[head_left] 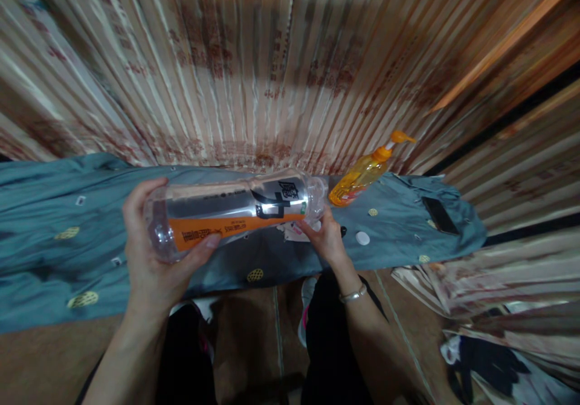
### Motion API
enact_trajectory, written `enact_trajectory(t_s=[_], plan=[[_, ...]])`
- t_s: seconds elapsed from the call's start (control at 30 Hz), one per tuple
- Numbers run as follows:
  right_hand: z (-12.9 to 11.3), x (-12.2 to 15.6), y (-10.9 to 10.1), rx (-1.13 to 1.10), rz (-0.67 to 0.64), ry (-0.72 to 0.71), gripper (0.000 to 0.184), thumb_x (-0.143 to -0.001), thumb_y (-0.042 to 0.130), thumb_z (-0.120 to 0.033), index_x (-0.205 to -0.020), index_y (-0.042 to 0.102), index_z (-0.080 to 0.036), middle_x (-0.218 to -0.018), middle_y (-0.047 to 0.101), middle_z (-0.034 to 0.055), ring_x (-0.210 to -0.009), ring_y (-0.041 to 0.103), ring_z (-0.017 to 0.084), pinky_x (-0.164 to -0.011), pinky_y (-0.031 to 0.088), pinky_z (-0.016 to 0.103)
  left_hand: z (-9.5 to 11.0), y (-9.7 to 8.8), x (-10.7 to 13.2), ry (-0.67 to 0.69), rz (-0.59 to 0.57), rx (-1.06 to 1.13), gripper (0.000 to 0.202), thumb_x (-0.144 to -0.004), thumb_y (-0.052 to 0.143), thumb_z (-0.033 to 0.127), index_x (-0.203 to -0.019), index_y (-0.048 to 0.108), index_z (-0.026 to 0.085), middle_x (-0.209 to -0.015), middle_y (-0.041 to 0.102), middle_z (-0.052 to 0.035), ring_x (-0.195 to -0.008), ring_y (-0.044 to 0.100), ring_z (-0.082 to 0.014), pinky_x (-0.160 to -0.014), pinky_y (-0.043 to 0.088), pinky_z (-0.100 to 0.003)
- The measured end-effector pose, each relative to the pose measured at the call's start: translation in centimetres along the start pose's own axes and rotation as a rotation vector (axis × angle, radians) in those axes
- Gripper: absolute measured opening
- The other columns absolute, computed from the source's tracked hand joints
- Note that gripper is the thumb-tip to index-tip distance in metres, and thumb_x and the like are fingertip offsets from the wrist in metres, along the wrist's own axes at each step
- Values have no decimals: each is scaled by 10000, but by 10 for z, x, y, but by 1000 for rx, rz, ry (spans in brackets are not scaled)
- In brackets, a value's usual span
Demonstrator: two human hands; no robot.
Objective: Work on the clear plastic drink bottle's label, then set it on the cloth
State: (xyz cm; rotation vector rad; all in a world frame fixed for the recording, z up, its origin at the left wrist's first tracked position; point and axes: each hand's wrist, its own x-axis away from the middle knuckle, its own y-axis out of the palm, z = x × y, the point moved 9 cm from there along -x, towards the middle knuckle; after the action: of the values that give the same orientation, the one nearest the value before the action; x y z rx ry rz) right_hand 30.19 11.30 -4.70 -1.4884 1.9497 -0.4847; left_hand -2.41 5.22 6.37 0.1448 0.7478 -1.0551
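Observation:
A large clear plastic bottle [235, 208] with a silver and orange label lies sideways in the air above the cloth, held by both hands. My left hand [156, 266] wraps around its base end, thumb across the label. At the neck end, the fingers of my right hand [327, 236] are closed on the bottle's neck. No cap shows clearly there. Just beyond the neck stands a pump bottle [360, 178] of yellow-orange liquid with an orange pump top. A white round cap [362, 237] lies on the cloth right of my right hand.
The long surface is covered by a teal cloth [36, 211] with yellow prints. A black phone [439, 215] rests near its right end. A pale patterned curtain [226, 60] hangs behind. Below are the floor, my legs and a pile of clothes [498, 369] at lower right.

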Motion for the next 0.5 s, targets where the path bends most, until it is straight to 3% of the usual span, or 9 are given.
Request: enact_trajectory(t_s=[0.5], plan=[[0,0,-1,14,-1,-1,484,-757,708,-448,-1136,544,-197,-930,751,94,-827,707,267,-700,528,360,-1,0,0,-15,-3,-28,931,-488,852,465,-1337,490,341,-1238,540,-22,-1091,544,-240,-976,438,-461]])
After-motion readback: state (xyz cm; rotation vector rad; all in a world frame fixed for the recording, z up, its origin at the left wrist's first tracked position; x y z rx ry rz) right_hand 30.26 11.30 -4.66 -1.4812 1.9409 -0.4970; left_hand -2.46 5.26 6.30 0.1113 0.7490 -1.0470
